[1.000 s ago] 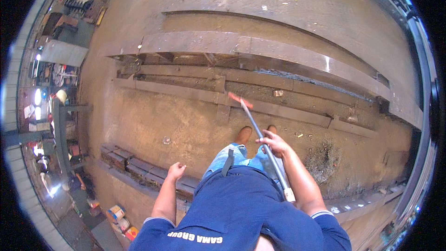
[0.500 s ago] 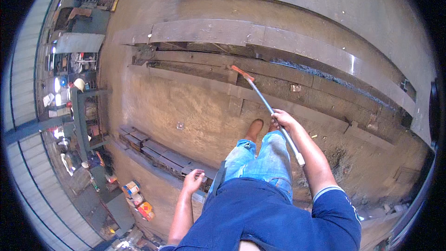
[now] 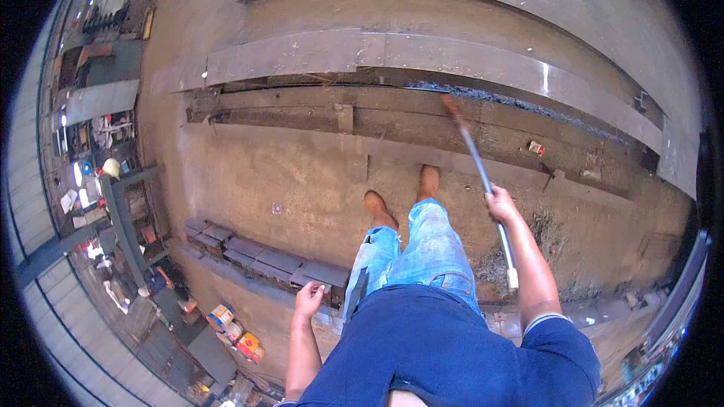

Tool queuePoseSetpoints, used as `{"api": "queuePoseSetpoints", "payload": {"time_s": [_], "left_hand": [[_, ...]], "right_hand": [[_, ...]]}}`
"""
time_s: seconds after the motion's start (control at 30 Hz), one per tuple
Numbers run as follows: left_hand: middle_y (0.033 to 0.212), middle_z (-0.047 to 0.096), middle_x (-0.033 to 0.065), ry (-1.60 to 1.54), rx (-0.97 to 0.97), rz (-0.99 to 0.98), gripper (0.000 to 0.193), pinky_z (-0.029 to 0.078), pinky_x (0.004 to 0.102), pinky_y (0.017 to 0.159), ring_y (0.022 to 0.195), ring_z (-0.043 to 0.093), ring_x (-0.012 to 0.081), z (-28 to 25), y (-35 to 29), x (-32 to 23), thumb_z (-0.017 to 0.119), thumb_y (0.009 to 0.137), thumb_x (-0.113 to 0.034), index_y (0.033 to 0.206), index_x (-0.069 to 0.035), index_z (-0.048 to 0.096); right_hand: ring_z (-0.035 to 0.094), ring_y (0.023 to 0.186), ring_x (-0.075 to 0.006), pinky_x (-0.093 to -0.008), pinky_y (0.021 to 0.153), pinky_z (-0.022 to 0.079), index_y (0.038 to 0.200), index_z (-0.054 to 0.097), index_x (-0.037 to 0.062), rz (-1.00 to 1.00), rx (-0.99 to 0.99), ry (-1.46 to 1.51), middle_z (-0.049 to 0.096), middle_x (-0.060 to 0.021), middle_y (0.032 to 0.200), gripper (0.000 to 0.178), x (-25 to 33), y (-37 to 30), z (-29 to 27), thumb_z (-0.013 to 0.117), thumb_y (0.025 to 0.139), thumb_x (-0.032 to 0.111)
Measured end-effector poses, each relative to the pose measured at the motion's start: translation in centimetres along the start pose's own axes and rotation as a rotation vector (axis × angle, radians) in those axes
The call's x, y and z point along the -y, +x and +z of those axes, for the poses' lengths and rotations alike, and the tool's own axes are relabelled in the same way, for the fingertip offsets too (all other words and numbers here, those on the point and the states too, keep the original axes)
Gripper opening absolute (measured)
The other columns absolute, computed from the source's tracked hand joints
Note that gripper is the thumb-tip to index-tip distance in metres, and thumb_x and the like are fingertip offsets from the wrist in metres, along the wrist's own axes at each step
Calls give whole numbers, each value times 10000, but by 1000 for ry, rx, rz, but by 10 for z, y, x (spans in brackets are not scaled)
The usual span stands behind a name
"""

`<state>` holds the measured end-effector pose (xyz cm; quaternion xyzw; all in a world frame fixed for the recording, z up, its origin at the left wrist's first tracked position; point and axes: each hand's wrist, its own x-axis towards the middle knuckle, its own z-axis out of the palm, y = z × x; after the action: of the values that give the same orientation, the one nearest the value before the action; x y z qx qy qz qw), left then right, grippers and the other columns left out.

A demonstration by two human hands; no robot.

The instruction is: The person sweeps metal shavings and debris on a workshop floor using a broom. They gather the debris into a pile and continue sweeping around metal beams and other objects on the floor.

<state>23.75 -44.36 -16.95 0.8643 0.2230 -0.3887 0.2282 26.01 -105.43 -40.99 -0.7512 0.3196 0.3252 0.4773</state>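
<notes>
My right hand (image 3: 501, 203) is closed round a long silver-grey pole (image 3: 477, 152), out to my right and ahead of me. The pole ends in a narrow orange-red head (image 3: 454, 108), slightly blurred, over the dirty trench (image 3: 400, 111) near a dark wet strip (image 3: 494, 98). Its pale butt end (image 3: 513, 279) lies alongside my right forearm. My left hand (image 3: 308, 301) hangs low at my left side with its fingers curled together. A pale spot shows at its fingertips, too small to identify. That hand appears above or beside a row of dark blocks (image 3: 260, 258).
A long metal plate (image 3: 286, 56) borders the trench's far side. A small red-and-white packet (image 3: 535, 148) lies in the trench. Brown boots (image 3: 428, 181) stand at its near edge. Several containers (image 3: 220, 316) stand lower left, near a grey post (image 3: 124, 222).
The pole's orange-red head has moved right along the trench, towards the wet strip. My right arm has swung outward, and my feet have stepped. The left hand keeps much the same pose.
</notes>
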Motion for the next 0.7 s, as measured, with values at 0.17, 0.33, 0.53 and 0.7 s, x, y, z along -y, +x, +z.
{"api": "queuePoseSetpoints", "payload": {"time_s": [0.17,0.33,0.53,0.7], "left_hand": [[997,738,136,40,32,75,261,546,344,836,932,702,201,5,3,-4,663,933,-221,1111,-32,696],[1035,733,128,-19,-45,146,256,540,341,853,955,690,191,-10,5,-72,640,962,-207,1143,-32,685],[1029,733,110,-169,-13,43,254,548,345,831,947,682,183,14,2,-36,644,962,-206,1146,-36,684],[1002,741,110,-75,75,-7,271,544,337,837,927,691,190,41,2,2,670,941,-247,1114,-41,701]], "right_hand": [[695,1023,-305,-429,896,529,1339,604,79,-80,268,27,712,-221,1127,419,137,-14,31,576,947,224],[666,795,-257,-430,716,537,1257,640,70,-65,179,-159,697,-144,901,367,92,50,59,598,918,203],[716,862,-337,-454,758,562,1273,603,71,210,-71,-471,718,-189,918,378,-42,20,-93,541,911,163],[692,999,-389,-489,854,548,1232,627,60,198,-89,-550,703,-250,1035,342,-27,-22,-90,542,925,183]]}}
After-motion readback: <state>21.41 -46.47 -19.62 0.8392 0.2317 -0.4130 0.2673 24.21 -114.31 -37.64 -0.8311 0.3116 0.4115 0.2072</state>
